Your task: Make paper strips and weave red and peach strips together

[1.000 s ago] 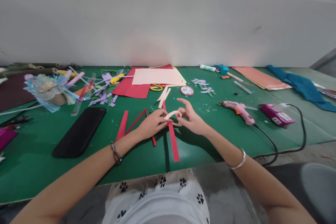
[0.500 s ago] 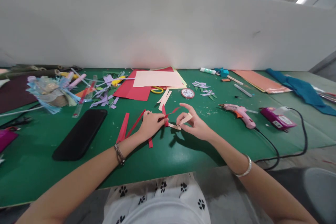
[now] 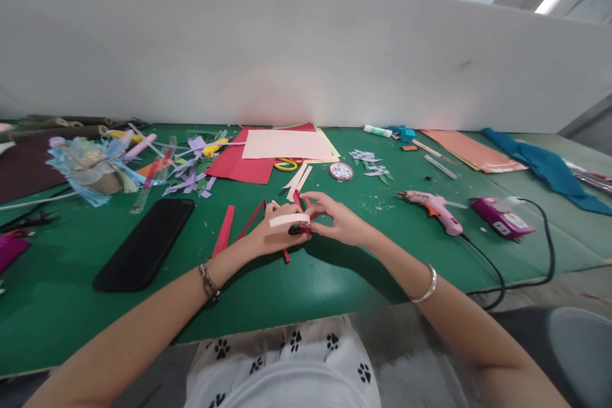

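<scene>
Both hands meet above the green table over folded paper strips. My left hand (image 3: 275, 233) is closed on red paper strips (image 3: 297, 199), whose ends stick out above and below its fingers. A pale pink paper strip (image 3: 288, 220) bends back across the left hand's knuckles. Pinched at that strip's right end, the fingers of my right hand (image 3: 335, 220) touch the left fingertips. Where the strips cross is largely hidden by the fingers. Beside my left wrist lies a loose red strip (image 3: 224, 231), and two pale strips (image 3: 299, 180) rest just beyond the hands.
A black phone (image 3: 146, 245) lies on the left, near a ruler (image 3: 153, 180) and purple paper scraps (image 3: 189, 175). Behind are paper sheets (image 3: 289, 144) and yellow-handled scissors (image 3: 285, 165). A round pin case (image 3: 341, 171) and a corded pink glue gun (image 3: 437, 207) sit to the right.
My right hand has moved left to meet my left hand. The pale strip, earlier extending to the right, now folds over leftward across the left hand.
</scene>
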`<state>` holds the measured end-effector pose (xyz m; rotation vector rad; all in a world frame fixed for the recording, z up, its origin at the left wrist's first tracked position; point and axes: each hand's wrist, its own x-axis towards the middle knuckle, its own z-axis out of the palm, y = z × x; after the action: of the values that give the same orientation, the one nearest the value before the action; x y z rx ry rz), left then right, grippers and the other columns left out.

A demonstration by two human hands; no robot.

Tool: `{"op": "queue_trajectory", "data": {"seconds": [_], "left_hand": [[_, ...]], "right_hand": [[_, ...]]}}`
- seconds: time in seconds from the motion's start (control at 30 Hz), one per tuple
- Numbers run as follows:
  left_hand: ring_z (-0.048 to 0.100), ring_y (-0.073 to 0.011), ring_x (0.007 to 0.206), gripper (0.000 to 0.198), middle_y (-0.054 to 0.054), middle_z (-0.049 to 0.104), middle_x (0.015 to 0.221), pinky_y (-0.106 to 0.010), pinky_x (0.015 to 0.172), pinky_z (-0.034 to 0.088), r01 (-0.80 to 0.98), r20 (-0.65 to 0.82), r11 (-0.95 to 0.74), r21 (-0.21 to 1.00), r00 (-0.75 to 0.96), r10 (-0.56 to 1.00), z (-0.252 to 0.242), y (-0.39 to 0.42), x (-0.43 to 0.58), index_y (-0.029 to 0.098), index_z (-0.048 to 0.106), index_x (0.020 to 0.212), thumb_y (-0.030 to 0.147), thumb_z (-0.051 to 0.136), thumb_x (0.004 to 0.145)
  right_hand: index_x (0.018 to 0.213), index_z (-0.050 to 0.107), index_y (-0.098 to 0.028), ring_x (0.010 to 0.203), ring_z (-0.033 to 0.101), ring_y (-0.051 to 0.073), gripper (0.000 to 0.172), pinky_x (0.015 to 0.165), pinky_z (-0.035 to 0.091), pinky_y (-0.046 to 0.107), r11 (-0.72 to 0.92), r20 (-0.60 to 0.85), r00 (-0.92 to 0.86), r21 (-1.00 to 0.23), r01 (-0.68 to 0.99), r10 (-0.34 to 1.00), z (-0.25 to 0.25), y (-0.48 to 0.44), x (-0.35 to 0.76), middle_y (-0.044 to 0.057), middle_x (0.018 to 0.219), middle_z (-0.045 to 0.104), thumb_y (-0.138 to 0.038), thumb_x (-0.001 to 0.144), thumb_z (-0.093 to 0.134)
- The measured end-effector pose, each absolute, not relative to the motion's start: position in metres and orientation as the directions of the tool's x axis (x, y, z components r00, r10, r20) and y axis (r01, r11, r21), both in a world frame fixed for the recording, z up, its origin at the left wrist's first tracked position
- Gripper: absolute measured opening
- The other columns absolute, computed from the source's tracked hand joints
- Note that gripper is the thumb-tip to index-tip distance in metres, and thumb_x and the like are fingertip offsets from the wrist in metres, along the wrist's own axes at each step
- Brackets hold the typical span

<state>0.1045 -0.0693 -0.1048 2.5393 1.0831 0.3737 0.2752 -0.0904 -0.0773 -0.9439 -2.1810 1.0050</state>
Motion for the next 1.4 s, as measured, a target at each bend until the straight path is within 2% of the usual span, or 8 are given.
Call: {"op": "queue_trajectory", "data": {"seconds": [0.2, 0.33, 0.5, 0.7, 0.83, 0.97, 1.1, 1.4], "left_hand": [[0.052, -0.0208, 0.09, 0.022, -0.002, 0.061, 0.091, -0.032, 0.077, 0.032, 0.642, 0.009, -0.574, 0.508, 0.663, 0.749, -0.099, -0.074, 0.103, 0.018, 0.061, 0.075, 0.037, 0.051, 0.075], [0.055, -0.0195, 0.083, 0.024, -0.001, 0.064, 0.081, -0.031, 0.073, 0.034, 0.672, 0.016, -0.492, 0.554, 0.582, 0.813, -0.098, -0.075, 0.106, 0.019, 0.065, 0.077, 0.036, 0.047, 0.078], [0.057, -0.0161, 0.081, 0.026, 0.0, 0.067, 0.079, -0.027, 0.074, 0.035, 0.591, 0.072, -0.515, 0.621, 0.611, 0.788, -0.102, -0.073, 0.105, 0.019, 0.067, 0.078, 0.025, 0.041, 0.081], [0.053, -0.0171, 0.087, 0.019, -0.002, 0.062, 0.092, -0.028, 0.075, 0.035, 0.53, 0.204, -0.683, 0.502, 0.695, 0.689, -0.102, -0.072, 0.093, 0.02, 0.065, 0.084, 0.024, 0.048, 0.078], [0.045, -0.0234, 0.099, 0.024, -0.002, 0.055, 0.106, -0.037, 0.083, 0.028, 0.641, 0.158, -0.669, 0.376, 0.668, 0.728, -0.102, -0.072, 0.087, 0.025, 0.062, 0.094, 0.03, 0.059, 0.071], [0.047, -0.0207, 0.093, 0.024, 0.001, 0.057, 0.095, -0.036, 0.08, 0.026, 0.673, 0.103, -0.645, 0.362, 0.658, 0.746, -0.103, -0.074, 0.09, 0.028, 0.06, 0.098, 0.032, 0.056, 0.075], [0.047, -0.0197, 0.089, 0.034, -0.001, 0.056, 0.092, -0.033, 0.077, 0.026, 0.666, 0.127, -0.678, 0.312, 0.678, 0.724, -0.104, -0.078, 0.095, 0.023, 0.056, 0.102, 0.039, 0.058, 0.072], [0.049, -0.0162, 0.077, 0.03, 0.0, 0.056, 0.084, -0.03, 0.072, 0.025, 0.661, 0.116, -0.707, 0.25, 0.705, 0.7, -0.096, -0.082, 0.096, 0.022, 0.059, 0.092, 0.043, 0.057, 0.072]], "right_hand": [[0.116, 0.03, -0.016, 0.07, 0.054, 0.007, 0.043, 0.069, 0.045, 0.024, 0.307, 0.098, -0.66, -0.929, 0.209, 0.745, -0.085, -0.082, 0.269, 0.001, 0.082, 0.055, -0.015, 0.076, 0.045], [0.115, 0.032, -0.017, 0.079, 0.055, 0.008, 0.041, 0.076, 0.044, 0.027, 0.331, 0.161, -0.613, -0.927, 0.175, 0.774, -0.089, -0.077, 0.271, 0.004, 0.093, 0.053, -0.014, 0.076, 0.043], [0.11, 0.039, -0.018, 0.089, 0.051, 0.013, 0.037, 0.081, 0.041, 0.03, 0.422, 0.219, -0.486, -0.833, 0.359, 0.846, -0.088, -0.077, 0.277, 0.005, 0.094, 0.053, -0.014, 0.073, 0.045], [0.112, 0.043, -0.014, 0.06, 0.046, 0.01, 0.048, 0.06, 0.042, 0.028, 0.267, -0.001, -0.339, -0.615, 0.742, 0.941, -0.086, -0.096, 0.284, 0.007, 0.094, 0.053, -0.034, 0.071, 0.056], [0.092, 0.055, -0.013, 0.059, 0.046, 0.008, 0.024, 0.058, 0.039, 0.023, 0.297, -0.001, -0.359, -0.562, 0.772, 0.933, -0.087, -0.102, 0.282, 0.004, 0.084, 0.052, -0.02, 0.069, 0.058], [0.076, 0.059, -0.013, 0.059, 0.043, 0.009, 0.007, 0.056, 0.035, 0.021, 0.357, 0.041, -0.397, -0.528, 0.771, 0.917, -0.087, -0.1, 0.279, 0.0, 0.066, 0.048, -0.017, 0.073, 0.054], [0.068, 0.061, -0.014, 0.058, 0.044, 0.009, 0.012, 0.056, 0.035, 0.022, 0.373, 0.047, -0.433, -0.597, 0.711, 0.9, -0.089, -0.098, 0.277, 0.0, 0.061, 0.05, -0.016, 0.074, 0.052], [0.091, 0.054, -0.014, 0.072, 0.054, 0.013, 0.028, 0.066, 0.044, 0.026, 0.168, -0.041, -0.373, -0.844, 0.509, 0.927, -0.098, -0.1, 0.282, 0.004, 0.085, 0.06, -0.025, 0.065, 0.06]]}}
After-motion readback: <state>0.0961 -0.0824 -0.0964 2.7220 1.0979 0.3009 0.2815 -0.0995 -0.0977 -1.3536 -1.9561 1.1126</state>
